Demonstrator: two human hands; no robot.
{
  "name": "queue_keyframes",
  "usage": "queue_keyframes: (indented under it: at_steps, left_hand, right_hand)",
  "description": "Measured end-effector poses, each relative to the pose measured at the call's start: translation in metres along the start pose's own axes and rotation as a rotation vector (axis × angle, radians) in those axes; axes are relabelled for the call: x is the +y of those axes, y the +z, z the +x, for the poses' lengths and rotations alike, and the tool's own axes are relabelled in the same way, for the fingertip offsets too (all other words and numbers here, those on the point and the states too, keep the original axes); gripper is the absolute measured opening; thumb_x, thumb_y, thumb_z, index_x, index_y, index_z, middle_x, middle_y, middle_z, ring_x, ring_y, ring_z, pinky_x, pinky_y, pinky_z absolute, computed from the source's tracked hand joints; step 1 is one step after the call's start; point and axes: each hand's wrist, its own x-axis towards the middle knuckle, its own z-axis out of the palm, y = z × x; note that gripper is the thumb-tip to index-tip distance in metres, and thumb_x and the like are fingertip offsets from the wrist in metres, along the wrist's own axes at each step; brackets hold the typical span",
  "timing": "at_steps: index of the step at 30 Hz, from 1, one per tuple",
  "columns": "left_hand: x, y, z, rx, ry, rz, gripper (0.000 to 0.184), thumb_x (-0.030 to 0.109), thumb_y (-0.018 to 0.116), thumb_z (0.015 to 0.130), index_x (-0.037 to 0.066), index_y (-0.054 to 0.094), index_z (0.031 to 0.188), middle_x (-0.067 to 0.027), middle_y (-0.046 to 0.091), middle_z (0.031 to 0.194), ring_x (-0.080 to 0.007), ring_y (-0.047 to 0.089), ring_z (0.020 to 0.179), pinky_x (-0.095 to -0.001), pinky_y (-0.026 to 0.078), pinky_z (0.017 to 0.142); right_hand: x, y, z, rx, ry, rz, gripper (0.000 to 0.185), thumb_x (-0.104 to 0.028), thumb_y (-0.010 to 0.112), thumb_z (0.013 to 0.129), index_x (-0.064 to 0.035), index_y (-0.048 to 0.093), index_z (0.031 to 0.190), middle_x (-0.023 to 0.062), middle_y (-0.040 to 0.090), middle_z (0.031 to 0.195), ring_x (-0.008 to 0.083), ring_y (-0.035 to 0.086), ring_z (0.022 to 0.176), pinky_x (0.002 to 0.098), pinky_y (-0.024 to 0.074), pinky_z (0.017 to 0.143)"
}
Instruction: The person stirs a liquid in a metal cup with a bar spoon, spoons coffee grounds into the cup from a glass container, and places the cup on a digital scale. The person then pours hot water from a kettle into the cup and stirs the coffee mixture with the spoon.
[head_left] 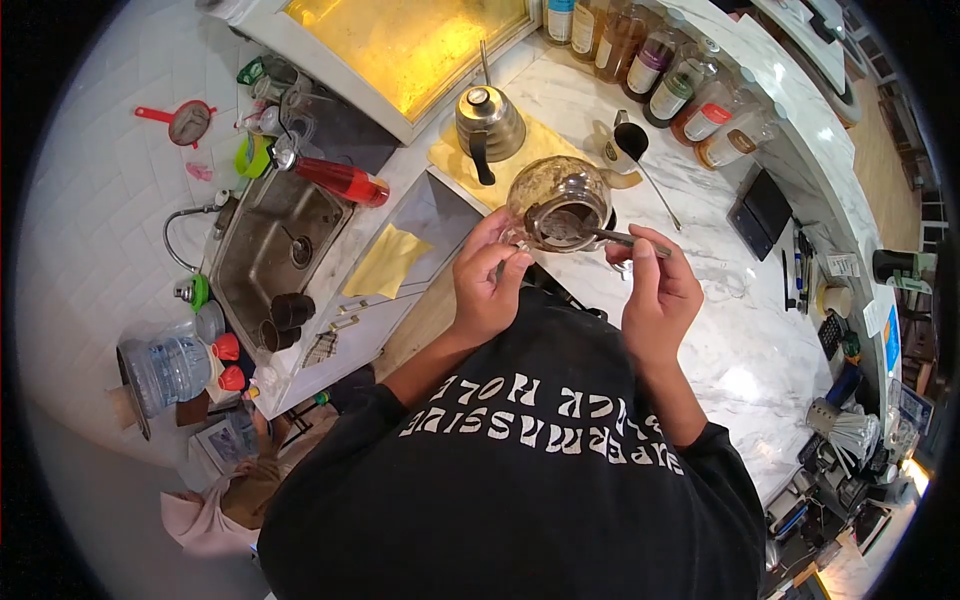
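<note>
A rounded glass teapot [556,178] is tilted so its wide mouth faces me, with dark brown matter inside. My left hand [490,275] is closed on its near left side. In my right hand [662,290] is a dark thin-handled spoon [622,238], pinched between thumb and fingers. The spoon's far end reaches into the teapot's mouth, so its tip is hard to make out. Just beyond, a steel gooseneck kettle [490,125] stands on a yellow cloth [450,150]. A small dark cup [627,145] with a long thin-handled bar spoon [662,190] sits to the right.
Several labelled bottles [672,92] line the counter's back edge. At left are a steel sink [270,240], a red bottle [343,182] and dark cups [290,312]. A black tablet-like device [762,212] lies on the marble counter [715,320]. Another person [235,500] is at lower left.
</note>
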Motion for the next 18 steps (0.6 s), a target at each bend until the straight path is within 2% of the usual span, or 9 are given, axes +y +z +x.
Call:
queue_keyframes:
  at_steps: [7, 9, 11, 14, 17, 18]
  left_hand:
    - [-0.001, 0.002, 0.000, 0.043, -0.143, -0.017, 0.019, 0.007, 0.066, 0.098, -0.009, 0.067, 0.089, -0.0277, 0.056, 0.139, -0.0309, 0.062, 0.122, -0.0382, 0.047, 0.104]
    - [-0.005, 0.003, 0.000, 0.053, -0.160, -0.055, 0.019, 0.006, 0.063, 0.100, -0.008, 0.067, 0.089, -0.0262, 0.054, 0.140, -0.0274, 0.059, 0.126, -0.0363, 0.045, 0.105]
    - [-0.006, 0.004, 0.001, 0.080, -0.187, -0.063, 0.018, 0.005, 0.061, 0.100, -0.009, 0.067, 0.090, -0.0256, 0.055, 0.140, -0.0274, 0.058, 0.127, -0.0359, 0.045, 0.106]
    - [-0.007, 0.000, 0.003, 0.091, -0.224, -0.019, 0.018, 0.005, 0.060, 0.101, -0.009, 0.067, 0.091, -0.0244, 0.055, 0.140, -0.0279, 0.058, 0.128, -0.0358, 0.045, 0.106]
    - [-0.016, -0.003, 0.004, 0.104, -0.242, -0.057, 0.018, 0.005, 0.059, 0.101, -0.008, 0.067, 0.091, -0.0235, 0.055, 0.141, -0.0283, 0.058, 0.128, -0.0360, 0.045, 0.106]
    - [-0.018, -0.004, 0.004, 0.110, -0.248, -0.088, 0.019, 0.005, 0.059, 0.101, -0.008, 0.067, 0.091, -0.0232, 0.055, 0.141, -0.0284, 0.058, 0.128, -0.0360, 0.046, 0.106]
  right_hand:
    - [-0.007, -0.015, 0.005, 0.092, 0.103, 0.129, 0.023, -0.009, 0.055, 0.105, 0.0071, 0.064, 0.119, 0.0138, 0.075, 0.091, 0.0153, 0.069, 0.084, 0.0286, 0.0523, 0.083]
    - [-0.004, -0.022, 0.009, 0.138, 0.057, 0.098, 0.023, -0.009, 0.055, 0.105, 0.0069, 0.064, 0.118, 0.0139, 0.075, 0.091, 0.0153, 0.069, 0.083, 0.0285, 0.0519, 0.083]
    - [0.003, -0.030, 0.012, 0.194, 0.024, 0.063, 0.022, -0.009, 0.055, 0.106, 0.0063, 0.064, 0.118, 0.0137, 0.075, 0.091, 0.0153, 0.069, 0.084, 0.0279, 0.0517, 0.082]
    - [0.015, -0.032, 0.014, 0.262, -0.022, -0.014, 0.021, -0.009, 0.056, 0.105, 0.0048, 0.065, 0.117, 0.0132, 0.075, 0.091, 0.0151, 0.070, 0.085, 0.0271, 0.0521, 0.081]
    - [0.043, -0.027, 0.013, 0.238, -0.114, -0.286, 0.019, -0.008, 0.059, 0.103, 0.0021, 0.067, 0.117, 0.0146, 0.076, 0.096, 0.0141, 0.072, 0.084, 0.0267, 0.0539, 0.079]
    - [0.052, -0.022, 0.012, 0.231, -0.184, -0.382, 0.017, -0.005, 0.064, 0.099, -0.0003, 0.070, 0.114, 0.0149, 0.076, 0.098, 0.0207, 0.073, 0.084, 0.0320, 0.0544, 0.078]
